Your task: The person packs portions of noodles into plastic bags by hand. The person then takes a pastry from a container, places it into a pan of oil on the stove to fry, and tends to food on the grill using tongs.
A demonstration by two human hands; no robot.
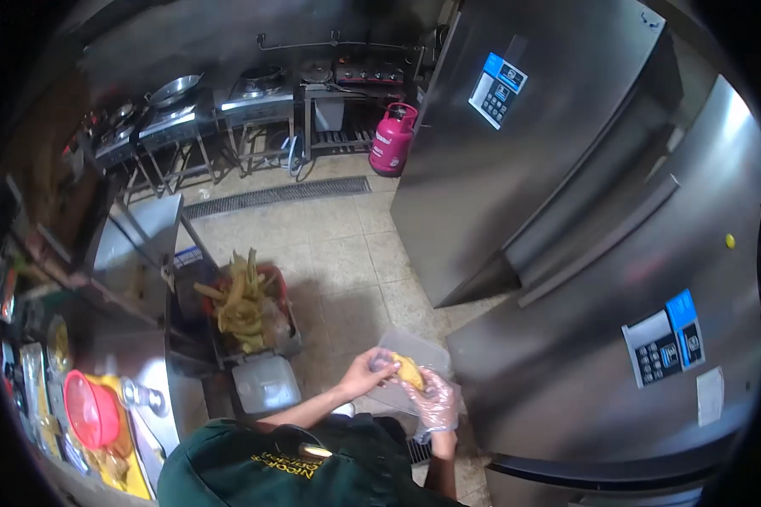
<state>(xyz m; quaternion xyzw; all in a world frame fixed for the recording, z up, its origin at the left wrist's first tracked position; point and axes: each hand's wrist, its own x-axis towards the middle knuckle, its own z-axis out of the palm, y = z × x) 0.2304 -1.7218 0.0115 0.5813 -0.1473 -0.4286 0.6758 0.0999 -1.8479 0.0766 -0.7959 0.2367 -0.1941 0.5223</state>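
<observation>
A yellow piece of food (408, 371) is held between my two hands, low in the middle of the view. My left hand (365, 373) is bare, with its fingers pinched on the piece's left side. My right hand (435, 401) wears a clear plastic glove and has its fingers around the right side. Behind and beneath the hands is a clear plastic container (414, 345); what bears it is hidden.
A red crate (286, 304) of yellowish peels and a lidded plastic box (266, 384) stand at left. A pink basin (91, 410) sits on the left counter. Steel fridges (566, 355) rise at right, one door open. Stoves (258, 100) and a pink gas cylinder (393, 139) are behind.
</observation>
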